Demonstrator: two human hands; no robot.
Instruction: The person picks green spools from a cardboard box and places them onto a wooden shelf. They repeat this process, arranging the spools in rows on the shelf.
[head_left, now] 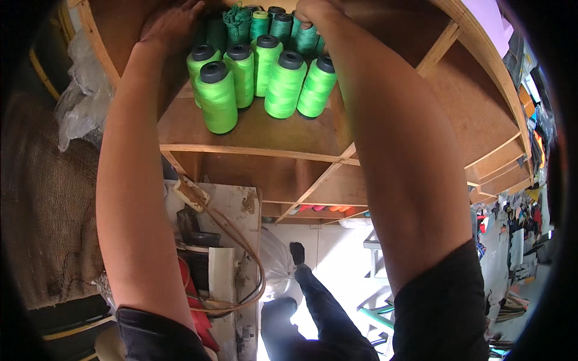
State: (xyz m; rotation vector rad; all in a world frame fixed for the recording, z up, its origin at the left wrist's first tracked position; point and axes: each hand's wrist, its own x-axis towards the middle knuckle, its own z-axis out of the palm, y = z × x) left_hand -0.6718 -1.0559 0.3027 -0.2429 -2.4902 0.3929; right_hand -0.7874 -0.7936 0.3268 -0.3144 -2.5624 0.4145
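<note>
Several neon-green thread spools (285, 87) with black tops stand upright on a wooden shelf (253, 137). Behind them are darker green spools (281, 27) and a tangled bundle of dark green thread (237, 23). My right hand (319, 12) is at the back right of the group, fingers curled at the top of a teal-green thread spool (306, 40). At the back left, my left hand (171, 25) reaches along the compartment's side with fingers stretched out, close to the dark green spools. The picture's upper edge cuts off part of both hands.
A wooden divider (439, 47) separates the compartment on the right. Lower cubbies hold orange and pink items (340, 209). Clear plastic wrapping (84, 90) hangs at the left. Below are a power strip (191, 194) with looping cables, a white board, and a stool (374, 259).
</note>
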